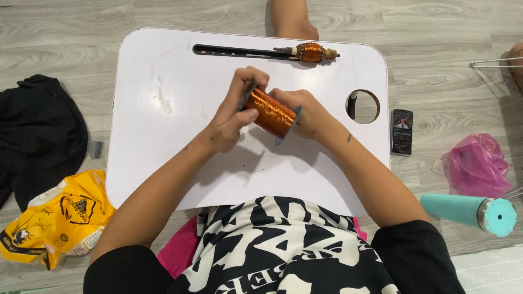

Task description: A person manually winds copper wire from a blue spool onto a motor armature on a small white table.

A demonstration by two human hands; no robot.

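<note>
A spool of copper wire (pixel 271 111) with grey end flanges is held above the white lap table (pixel 163 136). My left hand (pixel 234 111) grips the spool's left end, thumb pressed on the windings. My right hand (pixel 305 111) clasps the right flange from behind. At the table's far edge lies a small motor armature (pixel 311 52) wound with copper wire, resting on a black slotted groove (pixel 234 51).
A round hole (pixel 363 106) sits in the table's right side. On the wood floor: a phone (pixel 402 131), pink plastic bag (pixel 478 164), teal bottle (pixel 471 212) at right; black cloth (pixel 38 130), yellow bag (pixel 54 218), small grey piece (pixel 96 148) at left.
</note>
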